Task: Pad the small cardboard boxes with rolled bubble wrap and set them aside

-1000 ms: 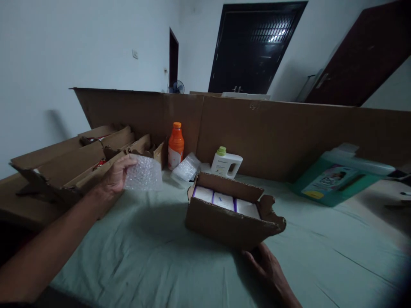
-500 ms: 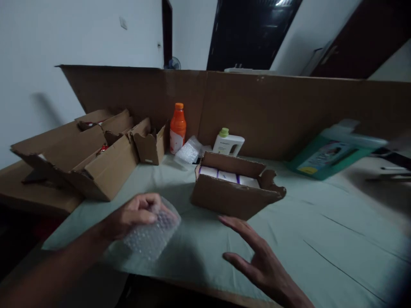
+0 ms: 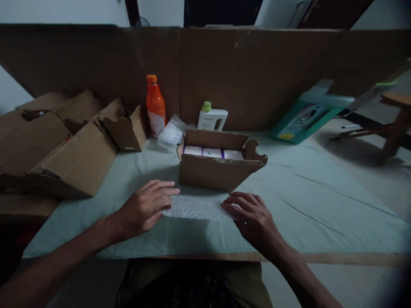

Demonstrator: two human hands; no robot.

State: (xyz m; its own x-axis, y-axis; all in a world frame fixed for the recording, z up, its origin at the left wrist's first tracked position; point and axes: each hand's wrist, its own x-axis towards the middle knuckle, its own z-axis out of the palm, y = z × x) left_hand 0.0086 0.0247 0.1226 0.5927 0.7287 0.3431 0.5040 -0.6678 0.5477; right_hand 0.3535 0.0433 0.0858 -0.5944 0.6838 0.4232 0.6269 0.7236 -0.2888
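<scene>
One bubble-wrap sheet (image 3: 196,208) spanned the person's left hand (image 3: 144,208) and right hand (image 3: 255,217), each pinching an end. One open carton (image 3: 213,173), white packs (image 3: 212,152) inside, stood just beyond the grip.

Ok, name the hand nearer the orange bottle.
Left. The left hand is in front of the orange bottle, at one end of the bubble wrap; the right hand, at the other end, is farther away and to the bottle's right.

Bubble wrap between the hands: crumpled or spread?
Spread: the bubble wrap runs as a strip from left hand to right hand; whether it's doubled, cannot tell.
</scene>
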